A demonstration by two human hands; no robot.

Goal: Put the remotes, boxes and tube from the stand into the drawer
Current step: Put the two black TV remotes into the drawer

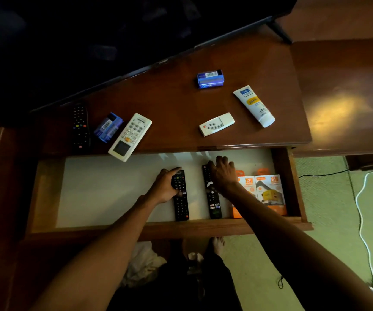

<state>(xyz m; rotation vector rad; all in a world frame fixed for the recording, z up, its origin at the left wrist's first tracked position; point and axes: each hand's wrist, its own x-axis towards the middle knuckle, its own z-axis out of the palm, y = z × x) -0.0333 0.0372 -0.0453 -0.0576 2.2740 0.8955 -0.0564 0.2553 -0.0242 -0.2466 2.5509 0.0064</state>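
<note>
Both forearms are bare to the lower edge of the frame, with no sleeves, watch or rings showing on the left hand [164, 187] or the right hand [222, 173]. At lower centre, dark clothing covers the legs above bare feet [218, 244].

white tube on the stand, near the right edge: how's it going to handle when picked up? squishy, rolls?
The white tube lies flat, cap toward the stand's front edge. Its body looks like soft plastic, so it probably gives under a squeeze. The rounded cap end may roll if nudged sideways; the flat crimped end should resist. Probably light.
</note>
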